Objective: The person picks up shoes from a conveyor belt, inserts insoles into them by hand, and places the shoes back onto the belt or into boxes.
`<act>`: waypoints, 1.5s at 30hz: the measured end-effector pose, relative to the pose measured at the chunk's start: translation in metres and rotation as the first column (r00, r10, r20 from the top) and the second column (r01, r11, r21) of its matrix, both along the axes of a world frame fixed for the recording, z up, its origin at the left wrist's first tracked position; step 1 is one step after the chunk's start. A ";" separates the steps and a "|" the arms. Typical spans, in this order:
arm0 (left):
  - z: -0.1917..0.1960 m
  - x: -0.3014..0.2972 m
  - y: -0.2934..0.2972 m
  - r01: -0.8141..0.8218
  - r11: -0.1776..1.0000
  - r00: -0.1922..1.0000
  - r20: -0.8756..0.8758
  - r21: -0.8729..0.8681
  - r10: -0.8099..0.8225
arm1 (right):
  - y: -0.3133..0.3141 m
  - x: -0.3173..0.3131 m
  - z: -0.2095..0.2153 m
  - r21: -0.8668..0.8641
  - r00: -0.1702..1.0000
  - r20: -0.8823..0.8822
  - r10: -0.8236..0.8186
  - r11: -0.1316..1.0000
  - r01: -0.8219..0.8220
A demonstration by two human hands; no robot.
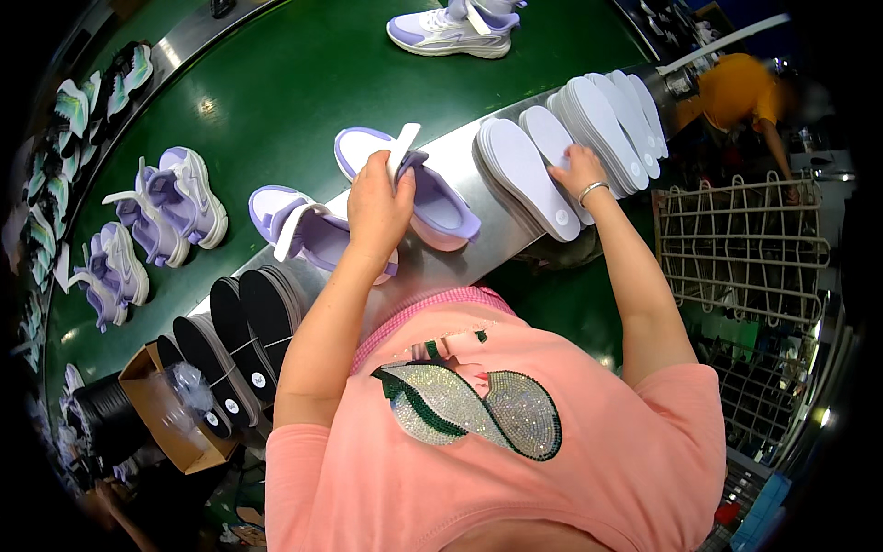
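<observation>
Two hands busy: left hand (pixel 379 204) pinches the tongue of a lilac sneaker (pixel 418 189) on the near metal ledge (pixel 460 152), right hand (pixel 578 170) rests fingers-spread on the white insoles (pixel 524 170) further right, which look light, floppy, best grabbed by an edge.

**Around the belt: bystander items**

Black insoles (pixel 241 333) stacked w/ a cardboard box (pixel 170 419) well left of the fingers. Lilac sneakers (pixel 175 198) on green belt (pixel 276 92) beyond. Wire rack (pixel 740 239) far right; co-worker in orange shirt (pixel 736 90) behind it.
</observation>
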State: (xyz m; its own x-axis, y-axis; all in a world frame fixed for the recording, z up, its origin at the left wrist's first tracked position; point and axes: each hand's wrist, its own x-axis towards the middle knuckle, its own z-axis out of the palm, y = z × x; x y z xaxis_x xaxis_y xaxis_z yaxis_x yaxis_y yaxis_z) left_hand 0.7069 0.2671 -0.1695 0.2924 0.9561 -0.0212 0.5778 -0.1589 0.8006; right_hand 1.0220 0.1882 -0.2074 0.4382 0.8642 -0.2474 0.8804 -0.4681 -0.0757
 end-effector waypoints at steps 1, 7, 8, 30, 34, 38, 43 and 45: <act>0.004 -0.002 -0.001 -0.040 0.997 0.999 -0.007 -0.067 0.039 | 0.000 -0.001 -0.002 -0.103 0.999 0.024 -0.049 0.993 0.051; 0.001 -0.001 0.003 -0.052 0.986 0.999 0.009 -0.161 0.054 | -0.002 0.006 0.014 -0.106 0.990 0.097 -0.098 0.988 0.108; -0.005 0.000 0.003 -0.076 0.985 0.996 0.040 -0.156 0.084 | 0.001 0.003 0.029 -0.038 0.993 0.092 -0.069 0.997 0.072; -0.013 0.010 -0.014 -0.119 0.984 0.993 -0.027 -0.135 0.116 | 0.012 -0.150 0.103 -0.199 0.766 -0.134 0.629 0.740 -0.642; -0.011 0.011 -0.013 -0.103 0.982 0.994 -0.045 -0.160 0.097 | 0.016 -0.146 0.117 -0.279 0.757 -0.218 0.617 0.703 -0.654; -0.011 0.012 -0.013 -0.102 0.985 0.995 -0.006 -0.141 0.102 | 0.025 -0.160 0.094 -0.194 0.682 -0.154 0.715 0.655 -0.731; -0.011 0.014 -0.016 -0.115 0.982 0.993 0.020 -0.151 0.119 | 0.034 -0.173 0.052 -0.230 0.678 -0.197 0.708 0.639 -0.734; -0.012 0.014 -0.016 -0.123 0.981 0.991 0.038 -0.152 0.130 | 0.034 -0.173 0.044 -0.199 0.647 -0.177 0.742 0.616 -0.762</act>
